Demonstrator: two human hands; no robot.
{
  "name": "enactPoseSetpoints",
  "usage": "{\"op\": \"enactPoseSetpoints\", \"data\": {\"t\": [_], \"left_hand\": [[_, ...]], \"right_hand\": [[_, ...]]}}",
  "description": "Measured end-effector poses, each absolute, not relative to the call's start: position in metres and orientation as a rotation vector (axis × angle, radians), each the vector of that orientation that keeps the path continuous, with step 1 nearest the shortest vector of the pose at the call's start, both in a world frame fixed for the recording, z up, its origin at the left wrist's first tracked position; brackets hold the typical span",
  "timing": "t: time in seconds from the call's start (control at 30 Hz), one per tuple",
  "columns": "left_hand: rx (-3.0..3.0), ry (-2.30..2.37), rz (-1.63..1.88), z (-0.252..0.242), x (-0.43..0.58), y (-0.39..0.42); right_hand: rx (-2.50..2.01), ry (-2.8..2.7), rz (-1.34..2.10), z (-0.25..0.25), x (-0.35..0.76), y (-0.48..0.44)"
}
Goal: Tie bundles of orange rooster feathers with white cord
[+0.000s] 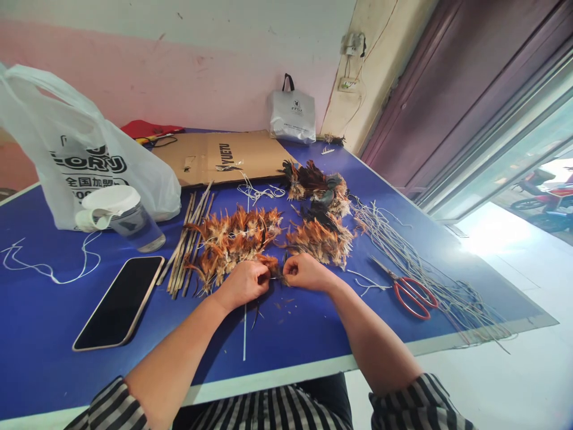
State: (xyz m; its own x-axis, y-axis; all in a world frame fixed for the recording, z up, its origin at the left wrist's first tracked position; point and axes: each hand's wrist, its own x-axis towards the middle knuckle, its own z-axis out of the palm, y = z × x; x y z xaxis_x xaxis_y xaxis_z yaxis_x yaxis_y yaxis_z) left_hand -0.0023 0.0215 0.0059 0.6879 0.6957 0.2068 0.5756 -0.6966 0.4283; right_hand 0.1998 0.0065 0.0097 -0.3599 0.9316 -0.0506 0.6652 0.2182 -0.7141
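Note:
My left hand [246,283] is closed around a small feather bundle [268,263], orange-brown and partly hidden by the fingers. Close beside it, my right hand [307,272] pinches at the dark end of the feathers; exactly what lies between its fingertips is too small to make out. A white string [245,334] hangs below the left hand onto the blue table. Just beyond the hands lie rows of orange-brown feathers [242,236] and, to the right, another group of feathers [320,242] with darker ones behind it.
Red-handled scissors [414,297] and a spread of long cords [412,257] lie at right. Thin sticks [185,251], a phone [119,301], a lidded plastic cup [138,224] and a white plastic bag [89,149] are at left. Flattened cardboard [197,155] and a silver bag [293,116] stand behind.

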Motion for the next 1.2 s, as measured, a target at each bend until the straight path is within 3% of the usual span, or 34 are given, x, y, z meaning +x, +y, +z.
{"op": "enactPoseSetpoints", "data": {"t": [0.23, 0.57, 0.8, 0.9, 1.07, 1.2], "left_hand": [[2.548, 1.008, 0.492, 0.004, -0.004, 0.023], [2.439, 1.175, 0.419, 0.015, -0.005, 0.016], [2.293, 1.327, 0.388, 0.008, 0.007, -0.001], [2.356, 1.374, 0.405, 0.009, 0.013, -0.005], [2.357, 1.394, 0.397, 0.014, 0.014, -0.007], [2.347, 1.405, 0.386, 0.012, 0.014, -0.007]], "right_hand": [[-1.504, -2.077, 0.97, 0.011, 0.202, 0.009], [-1.446, -1.85, 1.407, 0.007, 0.201, 0.003], [-1.417, -1.799, 1.442, 0.006, 0.195, 0.004], [-1.437, -1.86, 1.37, 0.008, 0.198, 0.004], [-1.392, -2.151, 0.941, 0.014, 0.202, 0.003], [-1.374, -2.173, 0.873, 0.016, 0.197, 0.0]]}}
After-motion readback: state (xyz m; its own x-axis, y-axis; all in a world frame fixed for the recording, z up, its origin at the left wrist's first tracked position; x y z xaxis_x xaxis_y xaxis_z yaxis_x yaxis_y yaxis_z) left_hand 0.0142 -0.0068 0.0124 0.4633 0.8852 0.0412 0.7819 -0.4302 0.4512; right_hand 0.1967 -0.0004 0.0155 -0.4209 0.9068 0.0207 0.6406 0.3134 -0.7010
